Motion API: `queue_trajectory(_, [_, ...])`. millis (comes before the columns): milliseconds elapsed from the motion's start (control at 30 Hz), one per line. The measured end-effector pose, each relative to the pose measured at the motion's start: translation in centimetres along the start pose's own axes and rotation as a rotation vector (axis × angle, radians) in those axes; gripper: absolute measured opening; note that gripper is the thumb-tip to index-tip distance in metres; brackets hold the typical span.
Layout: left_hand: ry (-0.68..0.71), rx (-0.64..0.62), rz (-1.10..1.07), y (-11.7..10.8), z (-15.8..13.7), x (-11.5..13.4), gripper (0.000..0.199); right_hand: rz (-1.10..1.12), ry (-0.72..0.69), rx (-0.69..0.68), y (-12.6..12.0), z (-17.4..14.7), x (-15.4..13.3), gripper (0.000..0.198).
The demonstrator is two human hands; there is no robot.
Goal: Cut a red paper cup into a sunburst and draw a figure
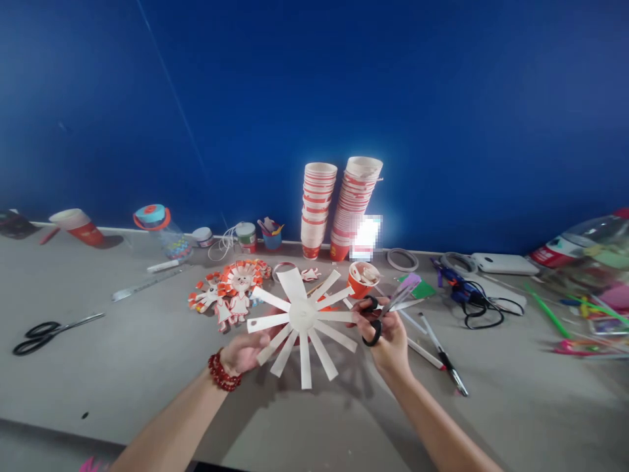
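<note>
A white paper cup cut into strips [301, 317] is spread out like a flower, its round base in the middle. My left hand [243, 353], with a red bead bracelet at the wrist, is closed on strips at its lower left. My right hand [392, 337] is closed round black-handled scissors [376, 332], their blades pointing up and right. Its fingertips also meet the end of a right-hand strip. Behind the cut cup lie paper lion figures [240, 280] with orange and white manes. A red cup of paper scraps [362, 282] stands just beyond my right hand.
Two tall stacks of paper cups, a left stack [315, 213] and a right stack [354, 203], stand by the blue wall. Other scissors [46, 333] lie far left. A pen [448, 364] and tape roll [401, 259] lie right, with a large bottle [572, 242] beyond.
</note>
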State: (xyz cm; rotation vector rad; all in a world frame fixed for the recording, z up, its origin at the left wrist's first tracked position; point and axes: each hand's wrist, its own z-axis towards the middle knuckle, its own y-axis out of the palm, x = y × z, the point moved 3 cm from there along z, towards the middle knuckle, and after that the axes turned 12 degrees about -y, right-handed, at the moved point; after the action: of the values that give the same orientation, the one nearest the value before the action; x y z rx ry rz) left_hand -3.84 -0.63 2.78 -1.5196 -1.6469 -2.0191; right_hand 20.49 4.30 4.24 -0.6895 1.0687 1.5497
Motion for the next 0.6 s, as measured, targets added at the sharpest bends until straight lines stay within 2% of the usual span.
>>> queue_trajectory(100, [-0.011, 0.040, 0.145, 0.0, -0.2, 0.0, 0.088, -0.025, -0.033, -0.032, 0.1, -0.1, -0.3, 0.028])
queue_trajectory(267, [0.042, 0.288, 0.476, 1.1, 0.3, 0.8, 0.050, -0.062, 0.010, -0.147, 0.9, -0.6, -0.1, 0.032])
queue_trajectory(400, [0.005, 0.440, 0.552, 1.3, 0.5, 1.3, 0.039, -0.180, 0.066, -0.345, 0.6, 0.2, -0.2, 0.031])
queue_trajectory(500, [0.018, 0.568, 0.561, 0.5, 0.2, 1.5, 0.036, -0.482, -0.004, -0.513, -0.9, 1.9, -1.5, 0.028])
queue_trajectory(600, [0.063, 0.654, 0.582, -0.2, -0.1, 1.6, 0.032, -1.029, -0.211, -0.663, -2.5, 3.5, -3.2, 0.027])
